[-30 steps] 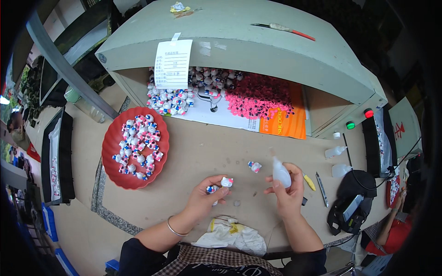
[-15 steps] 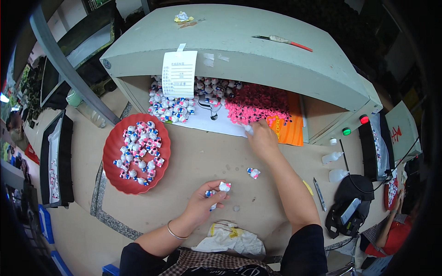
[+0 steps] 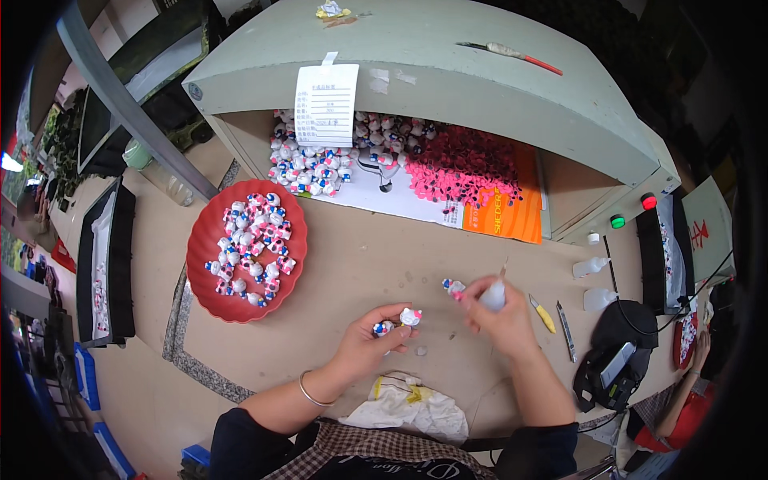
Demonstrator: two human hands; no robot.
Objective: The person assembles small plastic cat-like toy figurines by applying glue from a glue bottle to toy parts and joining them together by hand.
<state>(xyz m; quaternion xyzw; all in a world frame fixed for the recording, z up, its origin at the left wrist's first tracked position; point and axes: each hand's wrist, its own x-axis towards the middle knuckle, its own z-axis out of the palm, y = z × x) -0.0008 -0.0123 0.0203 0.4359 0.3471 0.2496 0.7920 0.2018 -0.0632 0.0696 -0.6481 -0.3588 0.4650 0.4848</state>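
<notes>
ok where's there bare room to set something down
Widest: the table between red plate, shelf and left hand. A smaller patch lies between plate and left forearm. The shelf's top is mostly bare between paper scrap and brush. Crowded: right of the right hand, with yellow knife, bottles and black bag; inside the shelf, figurines and pink pieces.

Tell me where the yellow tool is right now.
In the head view, the yellow tool lies on the table right of centre, between the right hand holding the squeeze bottle and the slim grey cutter.
</notes>
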